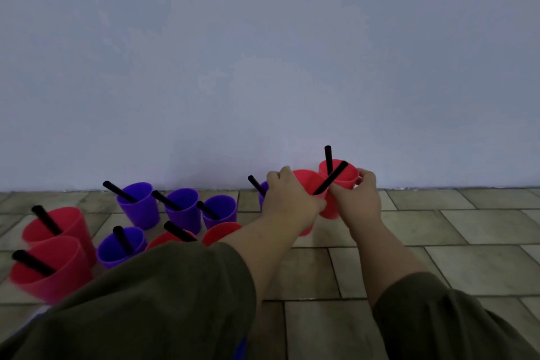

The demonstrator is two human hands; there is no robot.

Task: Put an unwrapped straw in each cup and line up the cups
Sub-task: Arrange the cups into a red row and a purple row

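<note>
Left hand (287, 197), right hand (358, 199) grip red cups (306, 180) near wall (263, 67), open floor (467, 228) rightward.

A plain wall (263, 52), pale bluish grey, takes up the far part of the scene and more than the upper half of the view. It meets the floor (438, 228) in a straight line running left to right. The floor is laid with rectangular grey-beige tiles, staggered like brickwork, with dark joints between them. The light is dim and even.
</note>
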